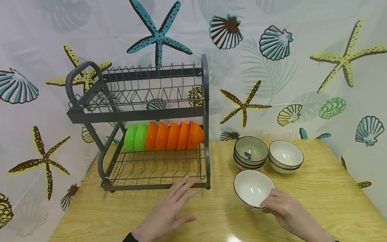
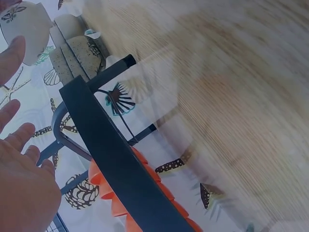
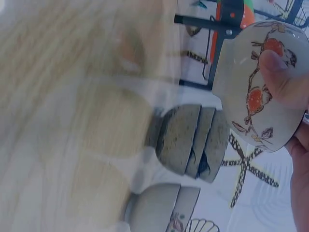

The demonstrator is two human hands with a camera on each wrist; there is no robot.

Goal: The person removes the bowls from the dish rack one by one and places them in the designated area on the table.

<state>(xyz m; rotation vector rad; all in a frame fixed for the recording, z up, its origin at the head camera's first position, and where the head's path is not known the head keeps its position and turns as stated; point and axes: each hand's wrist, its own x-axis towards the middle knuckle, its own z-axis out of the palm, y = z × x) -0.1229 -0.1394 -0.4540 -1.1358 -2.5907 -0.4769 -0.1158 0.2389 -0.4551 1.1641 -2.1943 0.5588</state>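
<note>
My right hand (image 1: pixel 285 210) pinches the rim of a white bowl (image 1: pixel 253 188) with a dark edge, tilted above the table. In the right wrist view this bowl (image 3: pixel 263 87) shows orange flowers and brown twigs on its outside, the thumb pressed against its wall. My left hand (image 1: pixel 169 214) holds nothing; its fingers are spread near the front right corner of a grey dish rack (image 1: pixel 157 187). On the rack's lower level, green bowls (image 1: pixel 135 138) and orange bowls (image 1: pixel 174 136) stand on edge in a row.
Behind the held bowl stands a stack of speckled grey-green bowls (image 1: pixel 250 150). White bowls (image 1: pixel 285 155) are stacked to its right. The rack's upper wire shelf (image 1: pixel 144 90) bears no dishes. A curtain (image 1: pixel 295 80) printed with starfish and shells surrounds the wooden table (image 1: pixel 334 201).
</note>
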